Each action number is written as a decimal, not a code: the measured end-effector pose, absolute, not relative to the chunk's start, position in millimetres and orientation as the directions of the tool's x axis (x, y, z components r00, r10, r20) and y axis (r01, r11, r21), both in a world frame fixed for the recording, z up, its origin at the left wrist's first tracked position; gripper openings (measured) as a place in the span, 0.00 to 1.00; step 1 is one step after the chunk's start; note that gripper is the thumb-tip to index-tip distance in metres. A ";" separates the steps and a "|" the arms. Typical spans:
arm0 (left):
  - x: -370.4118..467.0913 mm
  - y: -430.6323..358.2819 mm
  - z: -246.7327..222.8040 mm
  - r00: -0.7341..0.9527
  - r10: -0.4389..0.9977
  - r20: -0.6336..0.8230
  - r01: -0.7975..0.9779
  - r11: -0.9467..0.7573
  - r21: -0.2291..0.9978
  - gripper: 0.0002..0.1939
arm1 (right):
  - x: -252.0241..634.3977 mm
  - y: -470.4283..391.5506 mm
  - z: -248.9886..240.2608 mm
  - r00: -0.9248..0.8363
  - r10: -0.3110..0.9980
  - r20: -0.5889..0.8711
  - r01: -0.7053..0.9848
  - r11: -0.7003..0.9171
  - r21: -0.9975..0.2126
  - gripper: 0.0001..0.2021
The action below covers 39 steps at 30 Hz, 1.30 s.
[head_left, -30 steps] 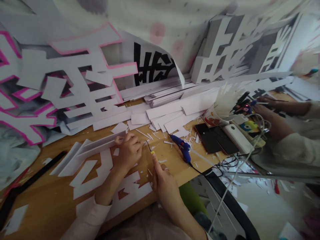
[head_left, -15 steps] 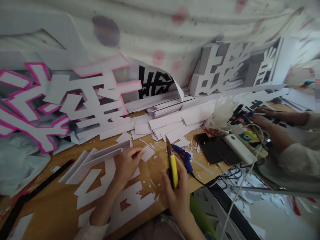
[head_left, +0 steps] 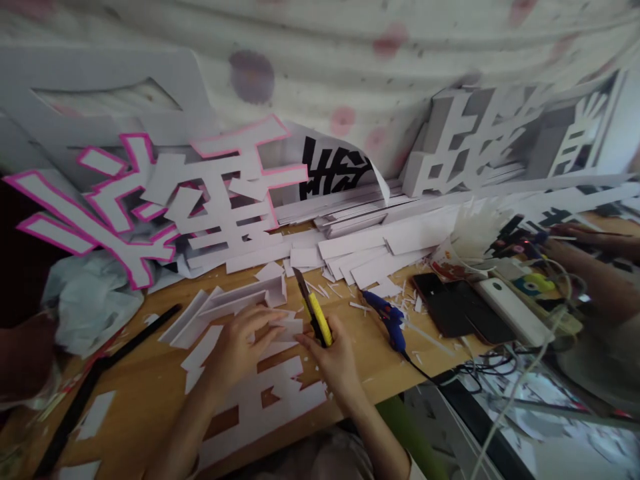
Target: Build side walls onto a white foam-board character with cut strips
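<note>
Yellow-and-black slim utility knife [head_left: 320, 321] moved left, nearer left hand [head_left: 245, 340].
Right hand [head_left: 337, 357] gripped it, blade beyond fingers; left fingertips pinched small white rectangular card [head_left: 294, 327].

The right hand [head_left: 338, 357] hides the lower handle of the yellow utility knife [head_left: 319, 320]; the left hand [head_left: 237, 347] partly covers a small white board piece [head_left: 293, 327]. At right, a co-worker's arms [head_left: 580, 267], blurred, are cut off by the edge.

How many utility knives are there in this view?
1: the yellow-and-black utility knife, held in the right hand, its blade pointing forward. Others may be hidden.
</note>
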State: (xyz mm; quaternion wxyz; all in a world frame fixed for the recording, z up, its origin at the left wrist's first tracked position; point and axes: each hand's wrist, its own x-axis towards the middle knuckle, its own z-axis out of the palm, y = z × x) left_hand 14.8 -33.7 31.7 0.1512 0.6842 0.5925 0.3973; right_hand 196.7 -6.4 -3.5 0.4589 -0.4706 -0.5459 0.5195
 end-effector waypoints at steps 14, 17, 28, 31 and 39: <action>-4.7 12.5 10.1 -0.030 0.951 0.309 0.913 -0.100 0.395 0.07 | 204.6 -9.5 -37.1 -0.029 0.999 0.023 0.159 0.027 -0.987 0.11; -6.0 16.4 8.1 -0.030 0.964 0.263 0.918 -0.078 0.389 0.08 | 205.9 -9.2 -39.5 -0.032 0.999 0.019 0.164 0.024 -0.986 0.10; -4.6 19.9 0.5 -0.033 0.968 0.248 0.943 -0.052 0.330 0.08 | 208.4 -10.2 -46.9 -0.069 0.996 0.059 0.176 0.071 -0.982 0.10; -6.2 20.6 -1.4 -0.038 0.966 0.256 0.946 -0.047 0.320 0.11 | 208.6 -10.4 -47.8 -0.076 0.994 0.078 0.186 0.091 -0.978 0.10; -6.1 18.9 0.5 -0.024 0.966 0.258 0.946 -0.062 0.318 0.15 | 209.9 -11.3 -50.5 -0.108 0.988 0.112 0.216 0.134 -0.967 0.13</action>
